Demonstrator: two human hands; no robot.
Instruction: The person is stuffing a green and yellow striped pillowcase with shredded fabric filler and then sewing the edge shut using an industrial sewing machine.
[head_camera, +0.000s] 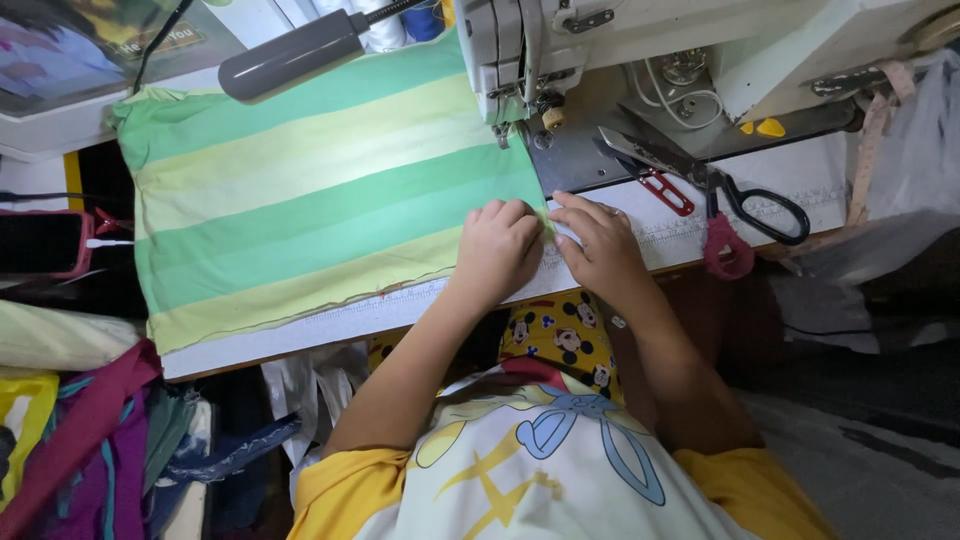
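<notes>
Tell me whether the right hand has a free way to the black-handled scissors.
Probably yes. The right hand rests at the green striped fabric's edge, and the scissors lie open on the table just to its right, with only bare tabletop between them.

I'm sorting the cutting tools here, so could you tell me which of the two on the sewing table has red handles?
The small thread snips, lying left of the large black-handled scissors, have the red handles; both sit beyond the right hand.

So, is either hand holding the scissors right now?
No: the black-handled scissors lie untouched on the machine table, while left hand and right hand press the striped green fabric.
</notes>
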